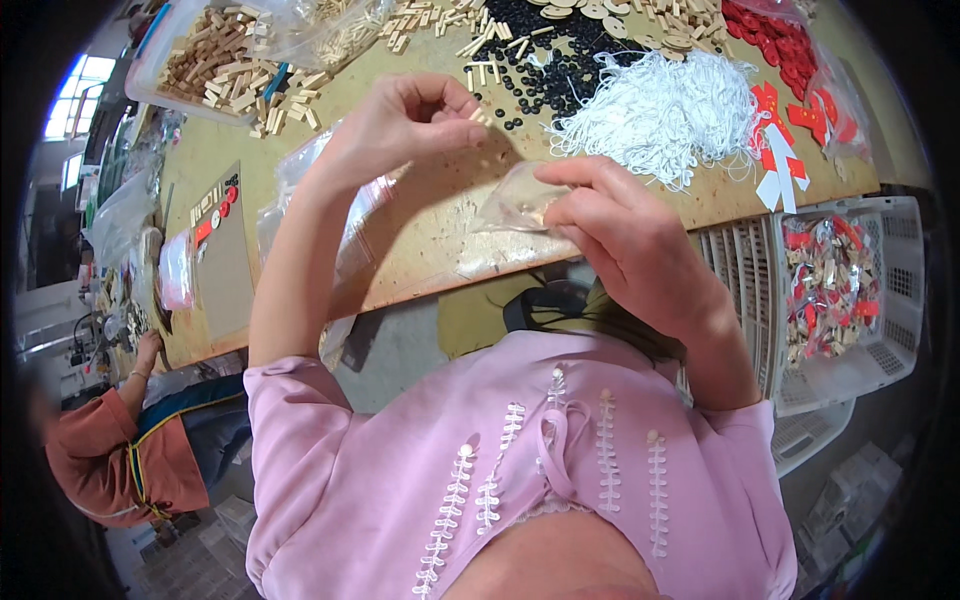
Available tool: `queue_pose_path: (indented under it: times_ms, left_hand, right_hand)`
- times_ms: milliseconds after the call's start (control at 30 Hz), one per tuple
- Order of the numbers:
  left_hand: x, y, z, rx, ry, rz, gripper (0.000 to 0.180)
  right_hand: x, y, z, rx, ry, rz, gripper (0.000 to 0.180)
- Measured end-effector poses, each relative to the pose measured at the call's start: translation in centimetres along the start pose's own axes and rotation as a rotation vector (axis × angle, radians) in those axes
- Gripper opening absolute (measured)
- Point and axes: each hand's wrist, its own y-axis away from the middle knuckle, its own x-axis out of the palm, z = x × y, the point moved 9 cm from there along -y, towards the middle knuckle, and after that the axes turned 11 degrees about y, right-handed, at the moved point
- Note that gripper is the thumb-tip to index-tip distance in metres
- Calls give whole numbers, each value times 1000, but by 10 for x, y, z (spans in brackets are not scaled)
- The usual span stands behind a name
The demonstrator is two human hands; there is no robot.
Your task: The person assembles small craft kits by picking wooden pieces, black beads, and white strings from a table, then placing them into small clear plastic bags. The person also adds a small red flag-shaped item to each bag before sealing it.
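Your pink blouse (520, 470) fills the bottom of the view. Above it, your right hand (625, 235) pinches a small clear plastic bag (515, 200) between closed fingers (565, 170), just over the table (430, 250) edge. At ten o'clock from it, your left hand (400, 125) pinches a small wooden piece (480, 115) with fingertips closed. White string (665, 110) lies at one o'clock, black discs (545, 60) at twelve.

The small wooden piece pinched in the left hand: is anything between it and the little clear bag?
Nothing visible: the small wooden piece in the left hand has open air to the small clear plastic bag, held by the right hand.
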Motion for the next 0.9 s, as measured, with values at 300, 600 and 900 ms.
queue_pose_path:
  times_ms: [300, 600, 900]
  left_hand:
    - [59, 44, -78, 401, -309, 17, 12]
    - [37, -44, 21, 151, -463, -105, 49]
    - [69, -98, 20, 324, -679, -92, 38]
  right_hand:
    - [4, -10, 13, -41, 20, 3, 19]
    - [-10, 14, 8, 19, 68, -8, 17]
    - [-17, 23, -1, 37, 8, -64, 19]
